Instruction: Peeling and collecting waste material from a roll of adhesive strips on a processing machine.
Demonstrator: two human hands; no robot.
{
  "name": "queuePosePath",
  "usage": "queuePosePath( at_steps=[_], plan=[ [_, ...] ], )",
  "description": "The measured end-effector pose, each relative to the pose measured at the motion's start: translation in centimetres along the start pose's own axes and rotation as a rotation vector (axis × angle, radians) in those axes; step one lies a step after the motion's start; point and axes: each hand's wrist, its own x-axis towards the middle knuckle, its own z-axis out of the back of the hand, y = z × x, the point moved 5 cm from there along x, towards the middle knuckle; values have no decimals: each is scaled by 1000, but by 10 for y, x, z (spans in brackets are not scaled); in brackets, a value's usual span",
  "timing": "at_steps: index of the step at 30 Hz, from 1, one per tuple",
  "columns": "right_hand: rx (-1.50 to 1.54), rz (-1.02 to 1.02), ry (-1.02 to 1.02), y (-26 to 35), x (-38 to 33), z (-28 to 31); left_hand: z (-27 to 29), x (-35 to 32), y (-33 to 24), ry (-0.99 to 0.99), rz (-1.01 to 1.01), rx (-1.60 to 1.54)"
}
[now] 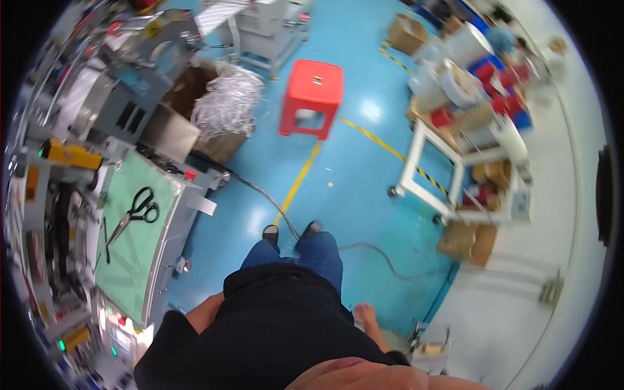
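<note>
Scissors (134, 212) with black handles lie on the green mat of the worktop (130, 260) at our left, well apart from both hands. Our right hand (365, 316) hangs empty at our right side with fingers loosely curled, and we cannot tell the left hand's fingers, hidden beside the black shirt. Far ahead a red stool (313, 96) stands on the blue floor (351, 188).

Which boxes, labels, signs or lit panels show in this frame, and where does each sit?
Open cardboard box: top, right of centre, on the blue floor, brown.
Cardboard box of shredded white strips: upper left, beside the grey machine.
Brown cartons: right, beneath the white frame cart.
Yellow label: top left, small, on the grey machine.
Control panel lights: lower left, green and red.
</note>
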Motion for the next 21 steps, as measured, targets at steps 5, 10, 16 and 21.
queuePosePath(
  at_steps=[5,10,16,21],
  plan=[
    [-1389,1092,-374,121,135,159,-57,32,1,-155,163,296],
    [-1452,1206,239,282,314,143,-89,-3,-59,-639,9,-214],
    [-453,601,396,569,372,99,-137,-84,-62,-1218,315,-546],
    [-159,754,628,705,237,-52,-16,-192,-168,-1782,4,-372]
  ],
)
